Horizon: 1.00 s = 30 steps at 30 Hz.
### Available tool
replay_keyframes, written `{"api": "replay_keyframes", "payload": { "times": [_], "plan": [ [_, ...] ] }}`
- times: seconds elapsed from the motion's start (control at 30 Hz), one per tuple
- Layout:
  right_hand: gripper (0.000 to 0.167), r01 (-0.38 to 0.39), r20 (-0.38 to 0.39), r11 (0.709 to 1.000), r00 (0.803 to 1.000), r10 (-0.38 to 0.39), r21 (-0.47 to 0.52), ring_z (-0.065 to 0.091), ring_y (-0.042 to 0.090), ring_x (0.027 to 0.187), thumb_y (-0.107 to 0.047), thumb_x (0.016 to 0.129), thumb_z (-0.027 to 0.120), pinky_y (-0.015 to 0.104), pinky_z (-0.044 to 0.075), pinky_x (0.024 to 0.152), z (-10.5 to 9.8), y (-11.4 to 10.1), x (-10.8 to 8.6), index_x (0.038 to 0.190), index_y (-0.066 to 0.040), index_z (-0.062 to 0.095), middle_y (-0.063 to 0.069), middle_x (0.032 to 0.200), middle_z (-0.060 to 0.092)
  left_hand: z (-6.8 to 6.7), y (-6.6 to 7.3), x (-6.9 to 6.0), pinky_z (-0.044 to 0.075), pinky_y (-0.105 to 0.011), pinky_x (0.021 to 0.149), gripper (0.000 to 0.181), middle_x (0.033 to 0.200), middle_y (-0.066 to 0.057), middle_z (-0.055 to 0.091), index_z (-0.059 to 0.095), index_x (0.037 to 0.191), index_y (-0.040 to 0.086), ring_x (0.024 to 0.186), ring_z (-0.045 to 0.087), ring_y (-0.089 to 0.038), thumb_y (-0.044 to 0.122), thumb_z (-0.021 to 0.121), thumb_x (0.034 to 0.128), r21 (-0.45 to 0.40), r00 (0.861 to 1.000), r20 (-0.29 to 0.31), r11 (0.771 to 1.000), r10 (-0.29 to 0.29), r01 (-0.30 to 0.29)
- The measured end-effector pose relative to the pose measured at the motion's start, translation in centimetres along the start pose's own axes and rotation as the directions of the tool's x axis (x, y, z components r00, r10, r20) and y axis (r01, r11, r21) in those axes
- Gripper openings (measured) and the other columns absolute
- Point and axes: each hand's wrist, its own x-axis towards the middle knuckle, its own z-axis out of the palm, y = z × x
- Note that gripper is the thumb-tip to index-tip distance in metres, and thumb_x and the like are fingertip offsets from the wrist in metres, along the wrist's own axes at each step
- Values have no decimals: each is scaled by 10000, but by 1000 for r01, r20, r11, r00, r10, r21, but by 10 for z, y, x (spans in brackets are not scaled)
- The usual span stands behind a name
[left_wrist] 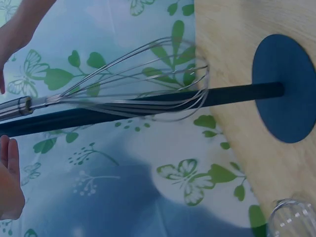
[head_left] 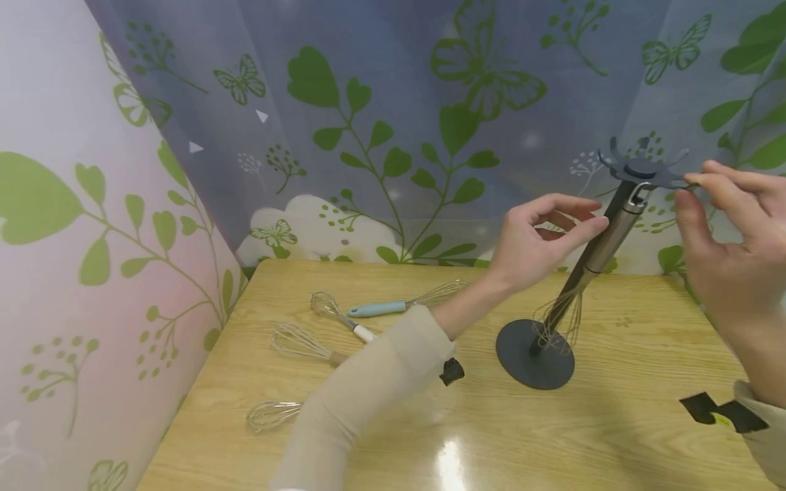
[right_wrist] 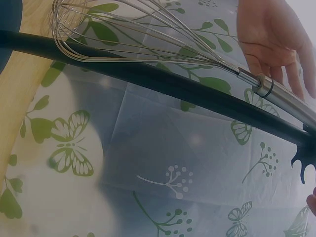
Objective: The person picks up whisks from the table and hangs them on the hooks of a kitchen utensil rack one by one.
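Note:
A dark utensil stand (head_left: 643, 167), with a round base and a ring of hooks on top, rises from the table. From one hook hangs a balloon whisk (head_left: 604, 239) with a metal handle, its wires reaching down beside the pole (left_wrist: 232, 95). My right hand (head_left: 737, 239) pinches the tip of a hook between thumb and index finger; only a fingertip shows in the right wrist view. My left hand (head_left: 540, 232) hovers beside the pole and whisk handle with loosely bent fingers. In the right wrist view that left hand (right_wrist: 271, 37) grips nothing.
On the table's left lie a blue-handled whisk (head_left: 377, 309), a white-handled whisk (head_left: 364, 333), a whisk with a brownish handle (head_left: 303, 343) and another whisk (head_left: 273, 414) partly behind my left sleeve. A patterned curtain (head_left: 393, 136) stands behind the table.

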Motion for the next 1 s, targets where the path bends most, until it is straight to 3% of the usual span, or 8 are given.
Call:
{"api": "replay_keyframes", "payload": {
  "times": [0.2, 0.53, 0.73, 1.0],
  "plan": [
    [404, -8, 56, 1000, 998, 9, -9, 396, -248, 1127, -241, 1054, 627, 35, 321, 1014, -7, -3, 1, 1104, 148, 723, 356, 1250, 678, -5, 12, 13, 635, -243, 739, 249, 1165, -130, 771, 740, 1211, 34, 823, 672, 22, 104, 754, 973, 4, 999, -21, 999, 39, -39],
    [446, -11, 64, 1000, 998, 12, -15, 383, -255, 1115, -273, 1062, 626, 9, 304, 998, -8, -5, 1, 1103, 161, 719, 374, 1243, 672, -11, 24, 24, 627, -246, 718, 239, 1194, -84, 763, 747, 1204, 67, 824, 672, 15, 124, 763, 972, 47, 998, -47, 998, 52, -50],
    [446, -17, 64, 1000, 998, 17, -9, 388, -249, 1121, -272, 1064, 629, 11, 309, 998, -8, -5, 1, 1106, 163, 718, 378, 1245, 665, -15, 25, 30, 626, -216, 769, 240, 1174, -74, 771, 750, 1204, 82, 829, 676, 12, 139, 764, 972, 59, 997, -62, 997, 54, -50],
    [402, 1, 16, 1000, 1000, -1, -1, 559, -71, 1173, -265, 1052, 656, 43, 352, 1024, -2, 2, -2, 1107, 124, 743, 344, 1222, 692, -17, 23, 38, 614, -196, 772, 253, 1172, -54, 771, 749, 1214, 97, 842, 676, 16, 176, 772, 974, 85, 997, -64, 996, 36, -30]
  ]
}}
